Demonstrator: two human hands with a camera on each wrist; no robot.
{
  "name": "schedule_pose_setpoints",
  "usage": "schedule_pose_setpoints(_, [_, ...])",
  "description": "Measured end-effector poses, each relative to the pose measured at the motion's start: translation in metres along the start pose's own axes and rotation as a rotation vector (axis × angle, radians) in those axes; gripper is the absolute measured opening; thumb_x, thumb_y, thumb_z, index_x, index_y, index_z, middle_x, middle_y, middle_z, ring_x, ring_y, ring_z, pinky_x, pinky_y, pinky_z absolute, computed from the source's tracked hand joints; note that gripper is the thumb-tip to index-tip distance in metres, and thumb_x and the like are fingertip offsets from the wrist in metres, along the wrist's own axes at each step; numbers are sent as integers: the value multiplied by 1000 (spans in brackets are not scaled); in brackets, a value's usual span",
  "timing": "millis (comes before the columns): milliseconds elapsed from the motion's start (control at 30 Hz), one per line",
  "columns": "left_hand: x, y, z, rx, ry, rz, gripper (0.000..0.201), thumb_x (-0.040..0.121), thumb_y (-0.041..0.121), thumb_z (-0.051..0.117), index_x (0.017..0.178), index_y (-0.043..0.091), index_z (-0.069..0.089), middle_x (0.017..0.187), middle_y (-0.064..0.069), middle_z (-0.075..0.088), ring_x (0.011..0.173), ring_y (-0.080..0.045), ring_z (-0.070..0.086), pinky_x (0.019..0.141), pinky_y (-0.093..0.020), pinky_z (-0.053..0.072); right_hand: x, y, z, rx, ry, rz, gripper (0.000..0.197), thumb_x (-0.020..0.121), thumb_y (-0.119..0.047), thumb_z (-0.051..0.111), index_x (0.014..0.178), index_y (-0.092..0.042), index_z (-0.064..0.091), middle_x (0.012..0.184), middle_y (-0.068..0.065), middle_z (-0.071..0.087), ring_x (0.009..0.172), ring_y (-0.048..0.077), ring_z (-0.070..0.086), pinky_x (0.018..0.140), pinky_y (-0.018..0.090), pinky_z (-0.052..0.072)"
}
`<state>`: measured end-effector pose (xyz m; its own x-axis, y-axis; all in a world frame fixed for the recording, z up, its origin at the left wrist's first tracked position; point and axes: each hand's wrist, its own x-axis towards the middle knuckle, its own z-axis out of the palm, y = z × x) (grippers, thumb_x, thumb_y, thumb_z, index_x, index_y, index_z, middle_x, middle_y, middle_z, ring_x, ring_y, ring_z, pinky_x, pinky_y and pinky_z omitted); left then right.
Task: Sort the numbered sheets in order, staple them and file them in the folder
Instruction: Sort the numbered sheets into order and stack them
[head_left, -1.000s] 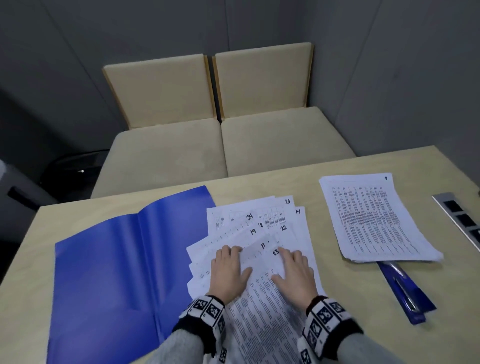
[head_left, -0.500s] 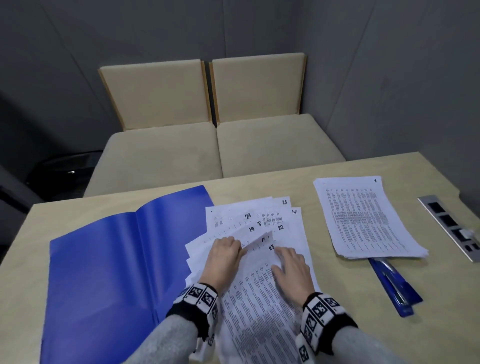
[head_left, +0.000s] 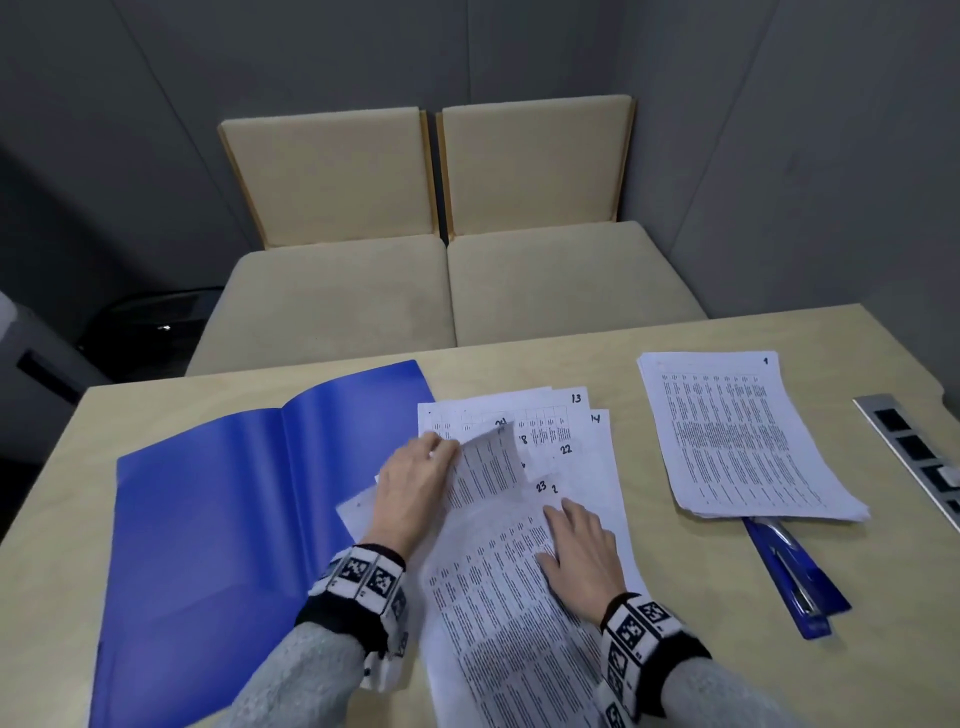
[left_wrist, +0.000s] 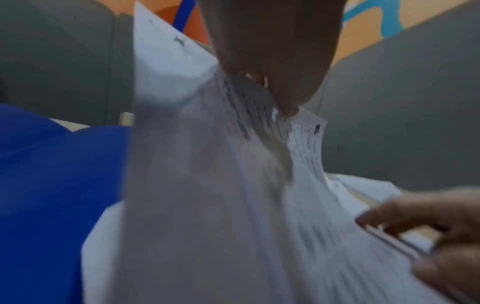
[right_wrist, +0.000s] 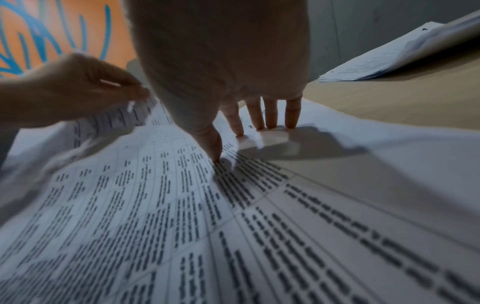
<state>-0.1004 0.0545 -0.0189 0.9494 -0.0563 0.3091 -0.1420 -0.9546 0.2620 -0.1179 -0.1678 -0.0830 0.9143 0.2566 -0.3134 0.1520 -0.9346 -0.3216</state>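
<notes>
Only left wrist view shows sheet numbered 11.

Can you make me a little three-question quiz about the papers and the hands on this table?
1. True or false: the left hand is lifting a sheet off the spread-out pile.
2. What is the right hand doing? A) holding a pen B) pressing flat on the papers C) closing the folder
3. What colour is the open folder lying to the left of the papers?

Key: 1 true; 2 B; 3 blue.
</notes>
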Motion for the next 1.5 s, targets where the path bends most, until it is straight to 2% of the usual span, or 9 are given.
schedule_pose_setpoints(133, [26, -20, -67, -12, 122, -39, 21, 84, 34, 36, 99, 23, 46, 85, -8, 64, 63, -32, 61, 50, -37, 48, -1, 2, -2, 10, -17, -4, 59, 96, -37, 44, 148, -20, 20, 158, 5, 12, 143, 23, 15, 114, 40, 20])
schedule_pose_setpoints(267, [53, -38, -143, -35, 435, -71, 16, 89, 14, 48, 99, 10, 60, 82, -15, 68, 66, -34, 62, 60, -40, 47, 1, 11, -5, 149, -5, -21, 51, 96, -25, 44, 144, -18, 29, 152, 3, 26, 139, 21, 26, 111, 36, 25])
schedule_pose_setpoints(400, [74, -50, -193, -350, 614, -150, 16, 95, 24, 52, 92, 15, 65, 73, 17, 58, 64, -1, 52, 66, -29, 44, 3, 24, -10, 597, 70, 78, 42, 97, -7, 37, 138, -17, 42, 143, 0, 44, 131, 14, 42, 110, 29, 32])
schedule_pose_setpoints(533, [80, -46, -181, -439, 401, -34, 7, 93, 19, 60, 87, 18, 64, 73, -4, 62, 62, -8, 52, 60, -26, 42, 10, 38, -32, 1235, 218, 340, 23, 99, -17, 42, 109, -31, 59, 124, 5, 58, 97, 13, 58, 83, 30, 46])
schedule_pose_setpoints(633, [65, -31, -134, -396, 119, 64, 9, 92, 26, 61, 86, 21, 64, 73, 0, 65, 62, -12, 56, 61, -27, 46, 11, 45, -66, 1433, 187, 355, 25, 100, -28, 42, 116, -18, 59, 114, 8, 62, 88, 19, 61, 74, 33, 47])
schedule_pose_setpoints(867, [10, 19, -7, -415, -302, 59, 12, 93, 29, 55, 88, 22, 63, 79, 7, 68, 70, -14, 59, 63, -27, 43, -2, 26, -84, 1145, -151, 79, 44, 81, -57, 56, 118, -33, 58, 112, -3, 68, 104, 14, 65, 91, 33, 49])
schedule_pose_setpoints(1033, [-3, 30, 37, -441, -504, -67, 20, 95, 38, 50, 85, 24, 60, 67, 11, 60, 67, -12, 58, 68, -32, 50, 8, 18, -48, 990, -121, 61, 23, 89, -16, 62, 112, -17, 59, 107, 2, 69, 96, 13, 68, 85, 33, 56])
schedule_pose_setpoints(1267, [27, 6, 58, -214, -281, -430, 30, 95, 24, 45, 123, 17, 51, 121, -5, 50, 112, -25, 47, 90, -39, 39, 17, 26, -18, 759, -83, 99, 12, 92, -16, 55, 100, -12, 63, 99, 2, 69, 96, 20, 64, 86, 35, 50])
schedule_pose_setpoints(1500, [26, -1, 61, -361, -271, -156, 14, 88, 11, 57, 90, 18, 70, 82, 3, 55, 83, -21, 55, 72, -33, 42, 23, 28, -21, 746, -71, 117, 15, 92, -19, 54, 103, -12, 63, 101, 4, 69, 98, 21, 63, 88, 35, 48])
